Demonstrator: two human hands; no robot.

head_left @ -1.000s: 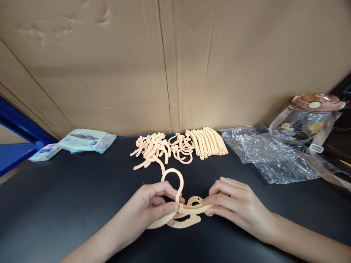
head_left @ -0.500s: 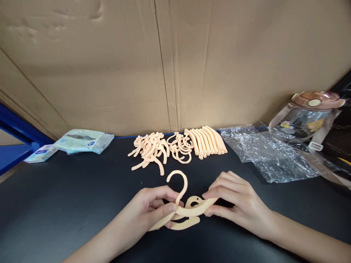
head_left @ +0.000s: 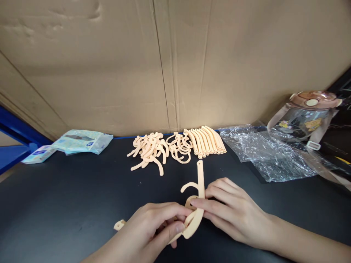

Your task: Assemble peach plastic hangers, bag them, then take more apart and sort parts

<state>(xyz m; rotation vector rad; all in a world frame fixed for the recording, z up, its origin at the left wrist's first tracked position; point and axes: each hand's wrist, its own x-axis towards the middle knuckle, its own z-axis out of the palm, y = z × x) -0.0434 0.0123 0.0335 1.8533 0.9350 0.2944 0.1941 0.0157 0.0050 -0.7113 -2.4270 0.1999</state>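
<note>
Low at the front, my left hand is closed round pale beige hanger pieces, its thumb pressed near the lower end of a curved hanger arm. This arm stands upright, with a small hole at its top end. My right hand pinches the same arm at its middle. Behind it a curved hanger hook shows in part. Between the hands is a rounded piece with a hole. Another piece's holed end sticks out left of my left wrist. My fingers hide how the pieces join.
At the back lie a pile of finished-looking small hangers, a heap of loose hooks and a row of curved arms. Clear plastic film and a strapped bottle are right; blue packets left. Cardboard stands behind.
The held hanger pieces have turned: the arm that lay sideways now points up, and the hook has swung behind it. My left hand has shifted slightly right and down.
</note>
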